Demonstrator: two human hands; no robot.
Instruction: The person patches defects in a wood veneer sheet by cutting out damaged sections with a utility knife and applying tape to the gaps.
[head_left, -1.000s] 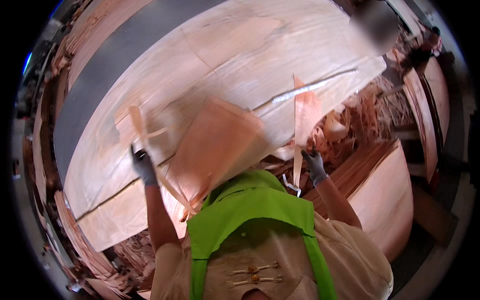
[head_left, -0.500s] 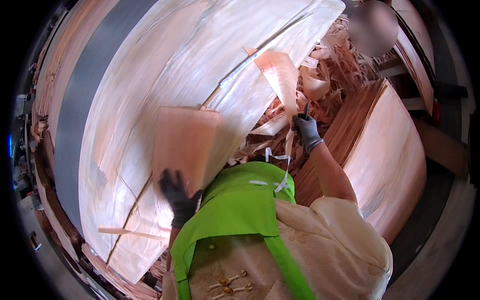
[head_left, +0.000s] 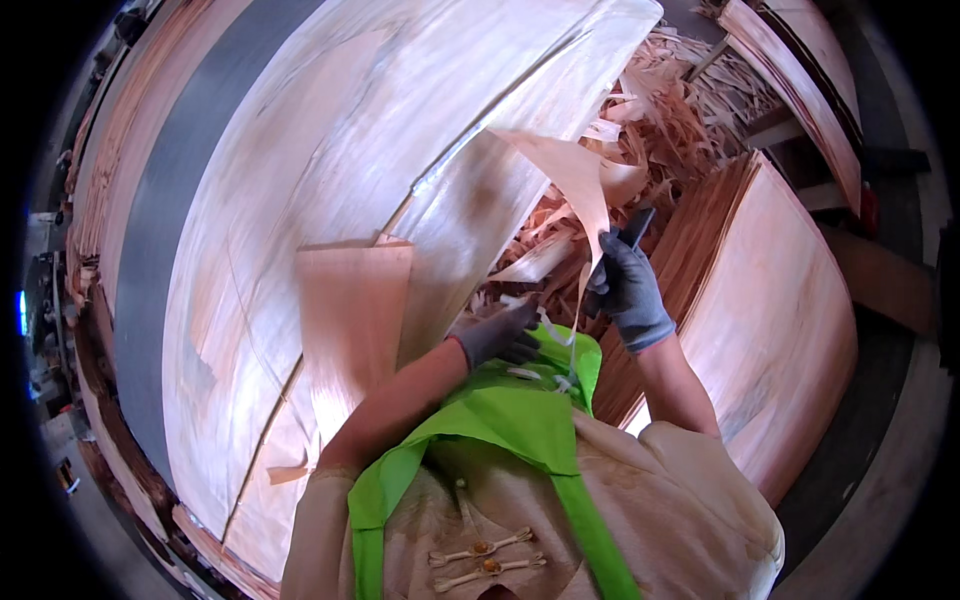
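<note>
My right hand (head_left: 636, 300), in a grey glove, is closed round a dark flat blade-like tool (head_left: 638, 226) that points up. A tapering strip of thin wood veneer (head_left: 572, 170) hangs at its fingertips, its wide end lying over the large pale veneer sheet (head_left: 260, 190). My left hand (head_left: 500, 334), in a dark glove, is close to the front of my green apron (head_left: 500, 420), beside a white tie (head_left: 553, 330). Its fingers are blurred, so I cannot see whether they hold anything. A smaller reddish veneer piece (head_left: 352, 310) lies on the large sheet, left of that hand.
Curly wood shavings (head_left: 650, 130) are heaped beyond my hands. To the right stands a thick stack of veneer sheets (head_left: 770, 300). More veneer sheets (head_left: 800, 90) lean at the far right. A dark grey band (head_left: 160, 230) runs along the left of the large sheet.
My left hand has left the smaller veneer piece and come right, towards my right hand. The tapering strip has dropped nearer and twisted. The person's head at the far right has gone from view.
</note>
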